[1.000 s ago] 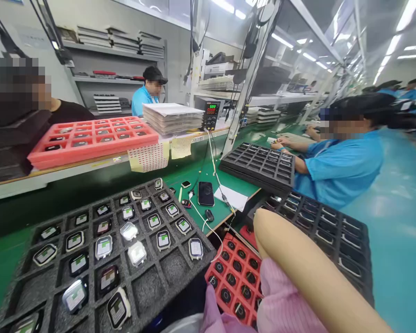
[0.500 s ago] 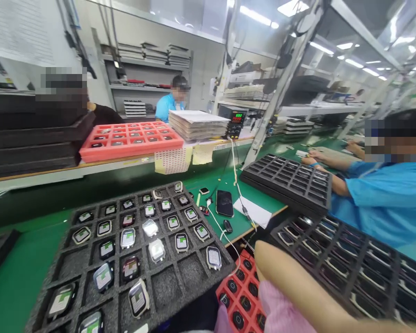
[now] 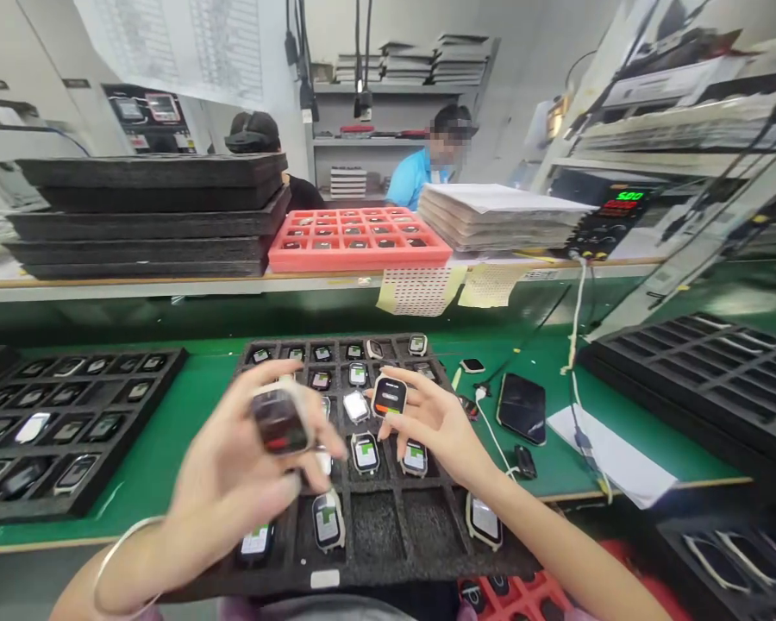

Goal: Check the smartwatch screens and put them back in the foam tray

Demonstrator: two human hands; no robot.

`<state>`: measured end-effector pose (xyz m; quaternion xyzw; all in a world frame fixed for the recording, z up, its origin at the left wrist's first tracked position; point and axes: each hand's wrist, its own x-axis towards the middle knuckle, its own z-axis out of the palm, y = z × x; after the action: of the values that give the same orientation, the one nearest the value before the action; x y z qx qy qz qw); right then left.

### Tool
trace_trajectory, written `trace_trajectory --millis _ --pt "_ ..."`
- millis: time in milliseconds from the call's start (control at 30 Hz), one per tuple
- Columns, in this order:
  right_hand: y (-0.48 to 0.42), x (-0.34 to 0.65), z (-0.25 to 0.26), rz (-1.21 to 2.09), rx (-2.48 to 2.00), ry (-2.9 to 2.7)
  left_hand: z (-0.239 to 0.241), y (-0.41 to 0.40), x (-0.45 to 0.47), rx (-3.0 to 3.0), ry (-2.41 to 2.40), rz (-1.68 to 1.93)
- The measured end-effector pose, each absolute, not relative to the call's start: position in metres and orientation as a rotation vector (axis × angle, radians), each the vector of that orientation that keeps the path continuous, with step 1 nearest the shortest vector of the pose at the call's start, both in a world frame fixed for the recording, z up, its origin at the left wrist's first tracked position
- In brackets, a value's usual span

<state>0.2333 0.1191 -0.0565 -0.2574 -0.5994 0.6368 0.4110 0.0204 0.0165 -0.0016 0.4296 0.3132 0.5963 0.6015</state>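
Okay, on my feed the left hand (image 3: 233, 466) has fingers closed around a blurred watch (image 3: 280, 420), right hand (image 3: 433, 423) pinches a second watch (image 3: 389, 396). Both are over the black tray (image 3: 376, 526), among other watches (image 3: 327, 521).

At six o'clock, the held watch (image 3: 389, 396) looks smooth and glossy, while the tray (image 3: 378, 528) seems rough, matt foam.

green table (image 3: 142, 466); charcoal tray (image 3: 376, 526); red tray (image 3: 362, 259); right-hand watch (image 3: 389, 392) in cream, black and orange; dotted yellow sheet (image 3: 420, 291)
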Motion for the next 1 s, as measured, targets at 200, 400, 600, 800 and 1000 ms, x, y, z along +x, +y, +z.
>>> trace_trajectory --millis 200,400,600,800,1000 --pt "0.117 0.234 -0.063 1.651 -0.65 -1.51 -0.049 0.073 0.044 0.961 0.709 1.159" --pt "0.119 0.233 -0.07 1.538 -0.809 -1.506 -0.065 0.076 0.047 0.979 0.648 1.117" --pt "0.118 0.236 -0.069 1.526 -0.844 -1.528 -0.066 0.078 0.045 1.003 0.654 1.138" --pt "0.115 0.237 -0.071 1.715 -0.669 -1.542 -0.073 0.082 0.037 1.007 0.63 1.167" --pt "0.112 0.234 -0.07 1.689 -0.668 -1.536 -0.072 0.08 0.034 1.073 0.664 1.183"
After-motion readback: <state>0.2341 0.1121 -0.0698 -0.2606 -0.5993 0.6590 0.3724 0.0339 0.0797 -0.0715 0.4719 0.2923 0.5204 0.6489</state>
